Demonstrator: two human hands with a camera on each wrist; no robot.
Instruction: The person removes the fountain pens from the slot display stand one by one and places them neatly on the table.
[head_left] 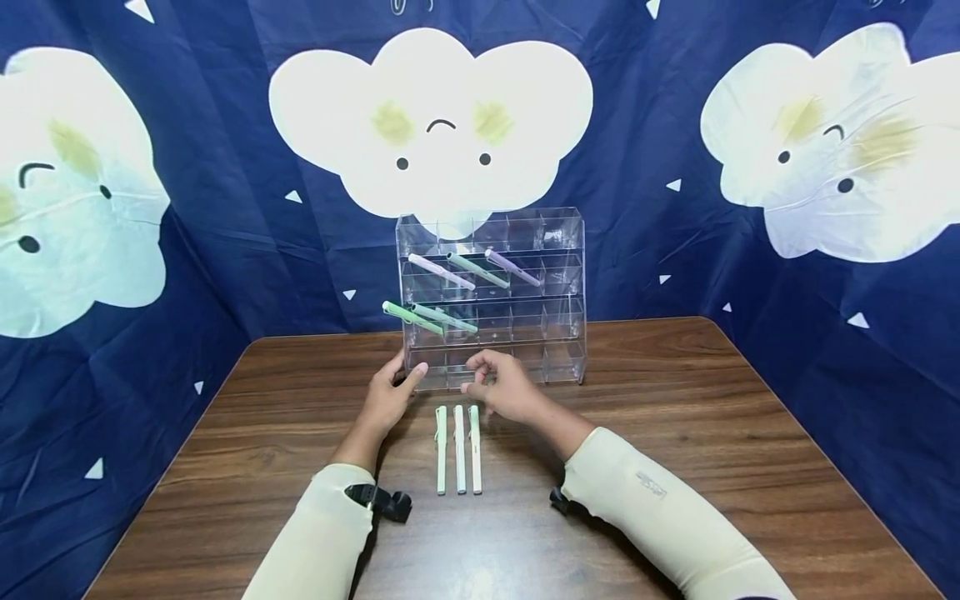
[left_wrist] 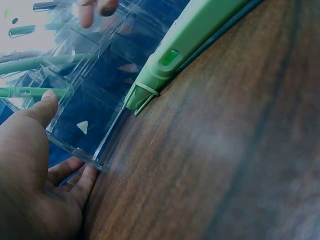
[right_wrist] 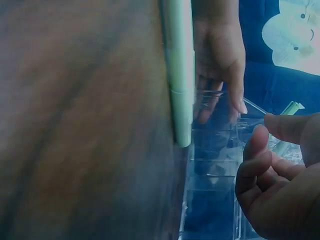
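"How are the fingers set at that clear rack (head_left: pixel 564 317)?"

"The left hand (head_left: pixel 386 400) grips the rack's lower left edge, thumb at the front, the other fingers round behind. The right hand (head_left: pixel 506 390) is before the rack's bottom row, fingers loosely bent, a small gap between thumb and forefinger, and nothing that I can see between them."

"Is that one touching the rack?"

"I can't tell from here."

"And the pens?"

"Three pale pens (head_left: pixel 459 450) lie side by side just in front of the rack. Five more sit in it: a pink pen (head_left: pixel 441 272), a green pen (head_left: pixel 478 271) and a purple pen (head_left: pixel 513 267) in the second row from the top, then a bright green pen (head_left: pixel 412 317) and a pale green pen (head_left: pixel 450 317) at the left of the third."

"Anything hard to make out?"

"The right hand hides part of the rack's bottom row. In the left wrist view, the pen nearest the lens is cut off at the top."

"What about room?"

"The tabletop (head_left: pixel 660 375) spreads wide to both sides of the rack. Its far edge runs close behind, against the navy curtain (head_left: pixel 637 150); its near edge is out of sight."
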